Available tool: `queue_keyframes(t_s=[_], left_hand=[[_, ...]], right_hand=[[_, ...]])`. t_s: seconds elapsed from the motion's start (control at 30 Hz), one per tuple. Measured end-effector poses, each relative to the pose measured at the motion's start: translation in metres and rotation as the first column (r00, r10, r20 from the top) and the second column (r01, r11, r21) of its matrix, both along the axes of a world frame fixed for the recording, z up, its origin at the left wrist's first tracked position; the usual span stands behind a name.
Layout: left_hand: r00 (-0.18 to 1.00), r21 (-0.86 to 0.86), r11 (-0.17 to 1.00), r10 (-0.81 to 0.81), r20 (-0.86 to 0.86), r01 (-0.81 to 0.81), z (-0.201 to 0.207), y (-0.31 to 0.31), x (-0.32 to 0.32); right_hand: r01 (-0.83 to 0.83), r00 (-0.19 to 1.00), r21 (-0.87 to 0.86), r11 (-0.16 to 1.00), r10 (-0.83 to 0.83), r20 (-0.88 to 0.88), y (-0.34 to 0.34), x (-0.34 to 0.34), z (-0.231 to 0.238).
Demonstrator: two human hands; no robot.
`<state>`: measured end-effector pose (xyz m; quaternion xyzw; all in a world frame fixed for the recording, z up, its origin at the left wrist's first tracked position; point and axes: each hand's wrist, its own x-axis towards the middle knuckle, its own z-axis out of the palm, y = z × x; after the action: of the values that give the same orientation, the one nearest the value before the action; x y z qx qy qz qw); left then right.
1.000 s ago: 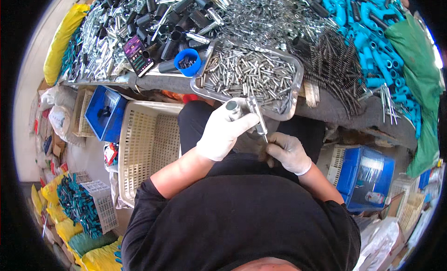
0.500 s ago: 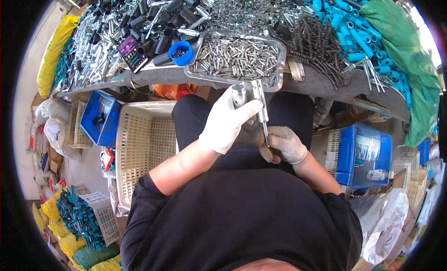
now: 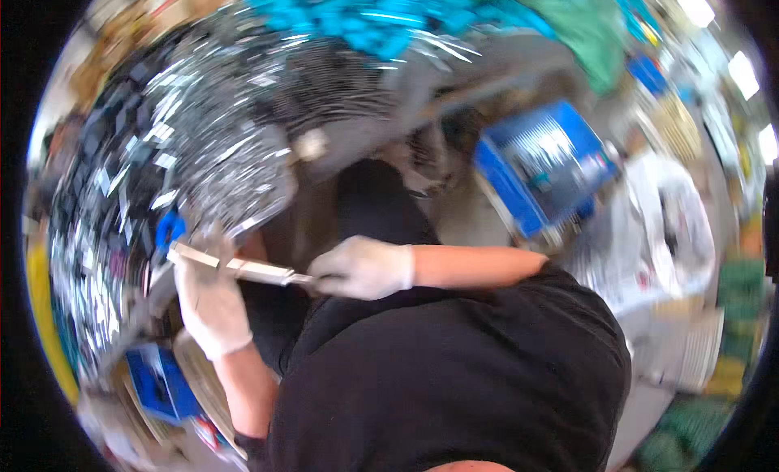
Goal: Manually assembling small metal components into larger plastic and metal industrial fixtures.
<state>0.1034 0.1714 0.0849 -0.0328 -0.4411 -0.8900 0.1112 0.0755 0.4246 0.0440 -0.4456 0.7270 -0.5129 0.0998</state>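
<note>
The picture is smeared by motion. In my white-gloved left hand (image 3: 213, 306), at the left, is a silvery metal tube (image 3: 258, 271), with the fingers closed round it. A thin metal rod (image 3: 302, 279) sticks out of the tube's right end. My gloved right hand (image 3: 361, 268) is closed on that rod, its forearm stretched out to the right. Tube and rod lie nearly level above my lap. Whether the left hand still holds the second, wider tube cannot be made out.
A clear tray (image 3: 280, 200) of small metal pins sits at the bench edge, near a blue cup (image 3: 169, 229). Black springs (image 3: 337, 79) and turquoise parts (image 3: 349, 18) are heaped behind. A blue crate (image 3: 497, 176) stands right, another blue bin (image 3: 158, 383) lower left, a white sack (image 3: 649, 220) far right.
The whole view has swung to the right, so the bench now lies at upper left. The tube has gone from steep to nearly level, my hands still at its two ends.
</note>
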Motion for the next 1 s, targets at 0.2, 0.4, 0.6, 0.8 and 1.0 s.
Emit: queue_keyframes(t_s=[0.2, 0.4, 0.6, 0.8, 1.0], left_hand=[[0.993, -0.395, 0.911, 0.099, -0.070, -0.119, 0.001, 0.061, -0.028], [0.993, -0.382, 0.916, -0.107, 0.055, 0.120, 0.008, 0.145, -0.036], [0.965, -0.532, 0.805, -0.219, 0.143, 0.262, 0.006, 0.192, -0.050], [0.937, -0.380, 0.864, -0.253, 0.241, 0.331, -0.011, 0.243, -0.098], [0.848, -0.390, 0.769, -0.361, 0.389, 0.507, -0.009, 0.266, -0.151]], right_hand=[[0.222, 0.972, -0.137, 0.965, -0.208, 0.111, 0.024, 0.004, -0.021], [0.200, 0.914, -0.314, 0.928, -0.061, 0.401, 0.048, -0.011, -0.011], [0.336, 0.648, -0.379, 0.862, 0.081, 0.758, 0.066, -0.030, -0.007], [0.264, 0.807, -0.055, 0.963, -0.189, 0.559, 0.130, -0.054, -0.013], [0.644, 0.714, 0.500, 0.580, -0.690, -0.120, 0.372, -0.128, -0.055]])
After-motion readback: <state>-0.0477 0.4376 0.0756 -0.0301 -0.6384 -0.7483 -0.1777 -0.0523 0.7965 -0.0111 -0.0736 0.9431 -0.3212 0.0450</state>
